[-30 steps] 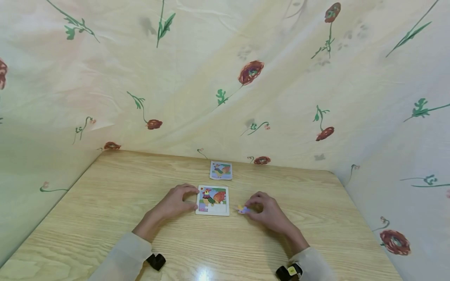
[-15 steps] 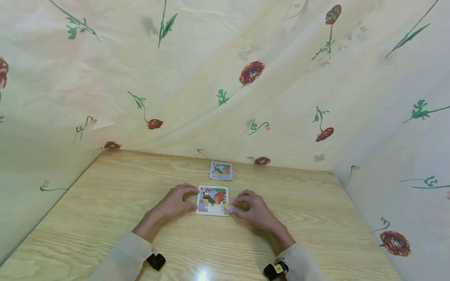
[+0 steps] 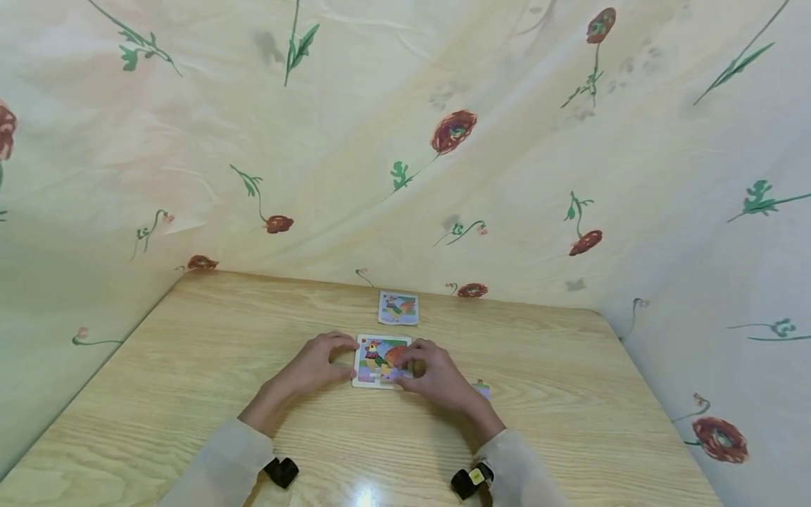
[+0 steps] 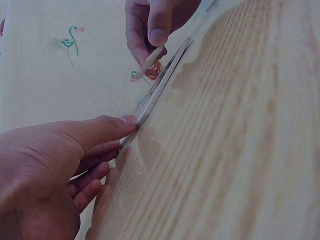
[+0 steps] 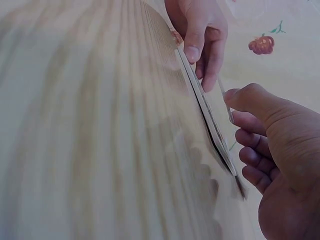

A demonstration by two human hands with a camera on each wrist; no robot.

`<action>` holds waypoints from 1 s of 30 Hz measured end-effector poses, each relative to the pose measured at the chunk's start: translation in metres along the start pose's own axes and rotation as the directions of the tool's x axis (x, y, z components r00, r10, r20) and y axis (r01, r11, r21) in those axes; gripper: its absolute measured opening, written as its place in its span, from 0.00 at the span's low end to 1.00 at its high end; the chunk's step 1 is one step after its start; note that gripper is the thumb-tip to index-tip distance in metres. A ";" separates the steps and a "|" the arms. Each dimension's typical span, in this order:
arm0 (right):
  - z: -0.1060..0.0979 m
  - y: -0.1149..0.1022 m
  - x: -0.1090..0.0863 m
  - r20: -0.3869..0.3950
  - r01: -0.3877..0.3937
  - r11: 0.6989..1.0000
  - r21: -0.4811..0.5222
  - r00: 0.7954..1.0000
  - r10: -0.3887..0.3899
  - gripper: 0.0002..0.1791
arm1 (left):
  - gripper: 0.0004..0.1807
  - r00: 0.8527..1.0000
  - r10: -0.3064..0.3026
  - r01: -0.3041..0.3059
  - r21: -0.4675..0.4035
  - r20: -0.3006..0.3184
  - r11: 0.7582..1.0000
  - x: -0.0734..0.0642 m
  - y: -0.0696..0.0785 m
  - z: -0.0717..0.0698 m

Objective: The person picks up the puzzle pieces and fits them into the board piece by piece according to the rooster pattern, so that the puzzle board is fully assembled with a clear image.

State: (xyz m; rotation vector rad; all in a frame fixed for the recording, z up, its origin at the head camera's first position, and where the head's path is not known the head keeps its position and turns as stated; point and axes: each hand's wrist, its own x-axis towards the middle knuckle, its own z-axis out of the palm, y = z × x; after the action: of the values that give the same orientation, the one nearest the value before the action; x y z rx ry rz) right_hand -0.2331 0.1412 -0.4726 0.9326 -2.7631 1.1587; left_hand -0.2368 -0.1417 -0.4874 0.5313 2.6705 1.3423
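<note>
A square jigsaw puzzle board with a white frame and a rooster picture lies flat on the table. My left hand holds its left edge, thumb near the lower corner and fingers near the upper one. Between thumb and fingers my right hand pinches a puzzle piece with yellow and purple print. That piece is tilted and just above the board's lower right part, as both wrist views show. Right fingers hide part of the board's right side. Partly behind the right wrist lies another puzzle piece, green and purple.
Behind the board lies a square card with the same rooster picture. The wooden table ends at a flower-printed cloth at the back and sides. Black wrist cameras sit on both forearms.
My right hand has moved left, bringing the pinched puzzle piece from beside the board to over it. The other loose piece has come into sight. My left hand stays in place.
</note>
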 end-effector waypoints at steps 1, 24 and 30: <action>0.001 -0.001 0.001 0.002 0.003 1.000 -0.003 1.000 -0.003 0.10 | 0.25 1.000 0.002 -0.002 -0.001 0.001 1.000 0.000 0.000 0.000; 0.013 -0.005 0.008 0.011 -0.029 0.999 -0.046 1.000 0.029 0.08 | 0.25 1.000 0.004 -0.004 0.008 0.006 1.000 -0.003 0.002 -0.003; 0.014 -0.006 0.008 0.012 -0.034 0.998 -0.061 0.999 0.035 0.09 | 0.25 1.000 0.009 -0.009 -0.004 0.011 1.000 -0.003 0.001 -0.002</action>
State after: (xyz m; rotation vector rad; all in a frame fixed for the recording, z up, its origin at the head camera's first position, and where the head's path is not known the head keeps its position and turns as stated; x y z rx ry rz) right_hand -0.2331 0.1250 -0.4770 0.8933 -2.8176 1.0706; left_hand -0.2343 -0.1437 -0.4860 0.5494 2.6599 1.3426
